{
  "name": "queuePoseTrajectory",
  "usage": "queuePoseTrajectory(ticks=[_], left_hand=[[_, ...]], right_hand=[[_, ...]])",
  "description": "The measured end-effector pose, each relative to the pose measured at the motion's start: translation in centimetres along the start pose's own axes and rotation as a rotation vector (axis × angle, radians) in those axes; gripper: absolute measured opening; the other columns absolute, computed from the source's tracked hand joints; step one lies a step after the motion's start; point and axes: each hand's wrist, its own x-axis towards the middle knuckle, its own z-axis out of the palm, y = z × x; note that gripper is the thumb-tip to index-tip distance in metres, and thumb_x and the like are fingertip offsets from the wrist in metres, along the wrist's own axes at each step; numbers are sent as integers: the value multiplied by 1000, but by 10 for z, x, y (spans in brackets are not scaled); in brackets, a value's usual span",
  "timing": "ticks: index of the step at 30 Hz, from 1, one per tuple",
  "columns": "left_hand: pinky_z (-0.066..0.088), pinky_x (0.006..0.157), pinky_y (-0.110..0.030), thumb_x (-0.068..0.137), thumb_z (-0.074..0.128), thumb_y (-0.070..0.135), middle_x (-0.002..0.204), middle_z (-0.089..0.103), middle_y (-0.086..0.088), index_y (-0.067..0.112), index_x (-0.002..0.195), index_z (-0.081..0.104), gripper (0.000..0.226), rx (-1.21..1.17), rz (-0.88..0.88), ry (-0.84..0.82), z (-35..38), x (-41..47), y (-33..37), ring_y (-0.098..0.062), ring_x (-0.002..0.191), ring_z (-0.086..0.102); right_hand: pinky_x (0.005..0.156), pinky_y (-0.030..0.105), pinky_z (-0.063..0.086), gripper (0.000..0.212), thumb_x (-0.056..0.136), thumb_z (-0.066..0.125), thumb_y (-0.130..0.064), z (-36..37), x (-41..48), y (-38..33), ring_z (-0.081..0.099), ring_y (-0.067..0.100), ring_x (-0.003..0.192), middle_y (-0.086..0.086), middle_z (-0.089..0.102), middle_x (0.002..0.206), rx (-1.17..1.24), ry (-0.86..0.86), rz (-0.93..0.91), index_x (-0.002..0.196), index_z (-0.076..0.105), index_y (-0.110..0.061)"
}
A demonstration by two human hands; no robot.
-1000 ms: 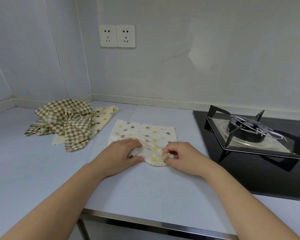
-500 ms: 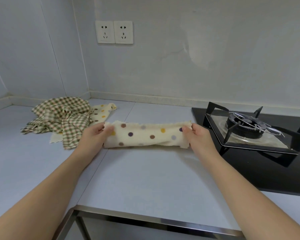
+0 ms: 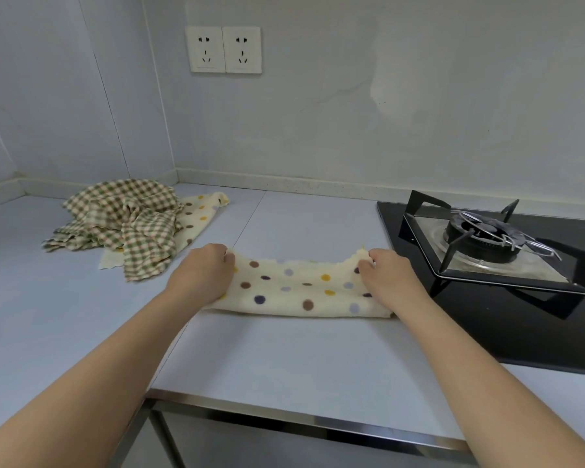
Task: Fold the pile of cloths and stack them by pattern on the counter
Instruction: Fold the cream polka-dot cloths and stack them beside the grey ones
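Polka-dot cloth (image 3: 298, 292) lies at frame centre on the counter (image 3: 284, 359), long axis left-right, left hand (image 3: 203, 275) pinching its left end and right hand (image 3: 385, 278) its right, so next fold likely runs end to end.

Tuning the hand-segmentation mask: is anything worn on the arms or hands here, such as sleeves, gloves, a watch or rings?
Nothing worn that shows. The left hand and right hand are bare, with no gloves. The left forearm and right forearm are bare down to the frame edge, with no sleeves, watch, bands or markers. No rings are seen, though the fingers are partly hidden.
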Motion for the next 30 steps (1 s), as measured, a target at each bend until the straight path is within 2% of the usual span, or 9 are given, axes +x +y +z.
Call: queuePoseTrajectory(ticks=[2,5,10,16,18,20,23,27,30], left_hand=[[26,51,-30,99,35,20,65,42,-3,12,65,34,35,34,16,70,2,-2,2,-18,59,37],[25,50,-31,100,36,23,63,44,-4,13,64,33,37,50,52,208,8,-2,1,-21,58,40],[34,54,-32,100,36,25,72,56,-9,10,73,45,32,117,66,270,19,7,-7,-26,67,50],[35,53,-32,100,43,27,80,60,-10,7,101,54,23,205,57,356,24,7,-5,-26,67,51],[38,57,-34,95,54,24,92,60,-11,8,110,52,22,169,165,454,19,6,-3,-30,75,56],[41,62,-37,91,59,21,90,61,-9,8,102,58,17,152,422,509,15,3,1,-30,76,59],[39,60,-33,91,37,39,73,58,1,13,79,60,36,164,653,308,19,-4,6,-24,65,55],[39,54,-41,98,39,34,62,59,-4,10,76,55,37,-33,490,218,13,-10,5,-28,60,54],[46,54,-47,96,45,21,57,59,-8,10,76,58,27,-182,464,243,4,-15,7,-27,54,55]], right_hand=[[74,38,54,25,90,38,-23,1,-2,-2,66,32,76,7,67,94,-62,16,-3,85,57,-7],[64,33,46,24,94,36,-24,5,-3,-4,63,33,78,6,64,90,-127,88,-44,85,53,-9],[62,33,34,24,100,33,-23,9,-2,-8,45,30,78,7,55,85,-280,140,-51,94,52,-10],[66,33,35,22,100,35,-26,12,-1,-10,49,31,82,8,62,103,-400,169,-33,115,48,-15],[70,34,37,28,97,43,-25,10,-3,-14,55,30,94,4,57,112,-436,272,-147,124,46,-19],[70,35,37,25,94,49,-20,12,-7,-18,57,29,91,4,57,108,-398,377,-337,118,53,-18],[62,31,35,18,96,42,-23,21,-13,-24,58,25,82,-3,64,90,-355,204,-346,103,58,-21],[84,33,40,37,98,37,-18,21,-14,-18,52,21,116,-3,61,123,-306,111,-356,129,55,-21],[92,32,40,36,96,39,-10,19,-12,-16,51,20,116,-2,61,122,-215,84,-440,126,58,-18]])
